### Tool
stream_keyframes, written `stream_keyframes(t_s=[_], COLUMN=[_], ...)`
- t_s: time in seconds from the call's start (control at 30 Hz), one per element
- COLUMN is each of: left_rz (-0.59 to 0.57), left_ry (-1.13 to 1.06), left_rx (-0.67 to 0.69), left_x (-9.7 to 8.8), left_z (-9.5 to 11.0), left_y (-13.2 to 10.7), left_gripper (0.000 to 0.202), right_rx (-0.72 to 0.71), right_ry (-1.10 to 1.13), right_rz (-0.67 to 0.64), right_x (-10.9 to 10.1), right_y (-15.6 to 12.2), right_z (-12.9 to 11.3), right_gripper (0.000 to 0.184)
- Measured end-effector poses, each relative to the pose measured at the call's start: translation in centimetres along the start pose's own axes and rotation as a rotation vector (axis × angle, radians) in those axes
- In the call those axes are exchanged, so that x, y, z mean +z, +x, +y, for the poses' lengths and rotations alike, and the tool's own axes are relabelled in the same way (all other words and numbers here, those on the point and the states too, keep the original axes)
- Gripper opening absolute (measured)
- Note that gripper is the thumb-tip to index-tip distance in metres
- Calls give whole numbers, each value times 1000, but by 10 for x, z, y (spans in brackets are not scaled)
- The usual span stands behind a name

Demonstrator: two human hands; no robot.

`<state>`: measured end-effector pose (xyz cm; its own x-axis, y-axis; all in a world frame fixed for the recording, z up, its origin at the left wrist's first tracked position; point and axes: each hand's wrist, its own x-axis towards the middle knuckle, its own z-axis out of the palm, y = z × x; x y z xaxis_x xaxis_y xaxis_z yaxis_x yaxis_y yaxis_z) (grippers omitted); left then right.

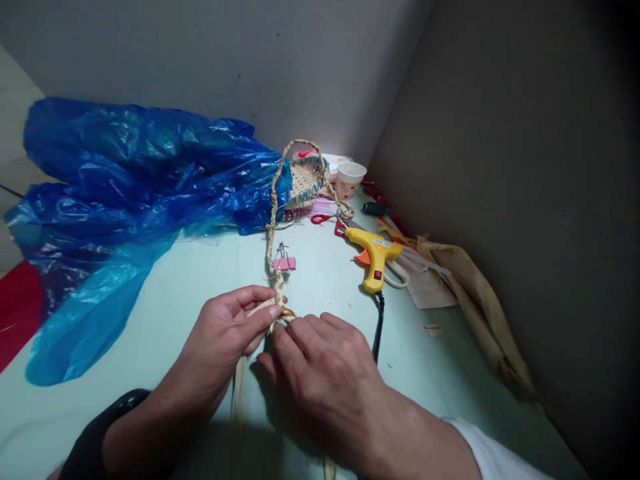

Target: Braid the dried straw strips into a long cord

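A pale straw-coloured braid point(274, 193) loops away over the table and back toward me. My left hand point(233, 327) pinches its near end between thumb and fingers. Close beside it, my right hand point(320, 360) has its fingers closed on a strand at the same spot; its fingertips are partly hidden. Just beyond my fingers, a pink binder clip point(285, 263) sits against the braid. Loose flat strands point(240, 383) hang down below my left hand toward the table's near side.
Blue plastic bags point(150, 173) lie at the back left. A yellow glue gun point(377, 253) with a black cord rests to the right, near red-handled scissors point(320, 219). Behind stand a paper cup point(351, 179) and a woven basket point(306, 181). Tan material point(470, 300) runs along the right wall.
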<state>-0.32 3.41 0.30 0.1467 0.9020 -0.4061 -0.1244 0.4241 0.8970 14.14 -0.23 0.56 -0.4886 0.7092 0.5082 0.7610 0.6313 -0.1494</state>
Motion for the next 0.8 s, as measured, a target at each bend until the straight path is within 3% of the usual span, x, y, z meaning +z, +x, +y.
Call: stream_keyframes(t_s=[0.1, 0.17, 0.3, 0.37, 0.43, 0.67, 0.8], left_rz=[4, -9, 8, 20, 17, 71, 136], left_ry=[13, 27, 78, 131, 203, 488, 764], left_rx=[23, 28, 55, 85, 133, 231, 297], left_x=[-1, 0, 2, 3, 2, -6, -6], left_z=[2, 3, 3, 2, 0, -6, -1], left_y=[-2, -2, -1, -1, 0, -6, -12], left_gripper=[25, 24, 23, 22, 19, 25, 13], right_rx=[146, 329, 521, 560, 587, 502, 523], right_ry=[246, 392, 891, 1084, 1074, 611, 603], right_rz=[93, 71, -323, -396, -376, -297, -237], right_x=[-14, -17, -2, 8, 13, 8, 11], right_y=[5, 10, 15, 15, 14, 16, 17], right_z=[10, 19, 33, 35, 33, 22, 17], right_gripper=[18, 18, 24, 28, 27, 23, 23])
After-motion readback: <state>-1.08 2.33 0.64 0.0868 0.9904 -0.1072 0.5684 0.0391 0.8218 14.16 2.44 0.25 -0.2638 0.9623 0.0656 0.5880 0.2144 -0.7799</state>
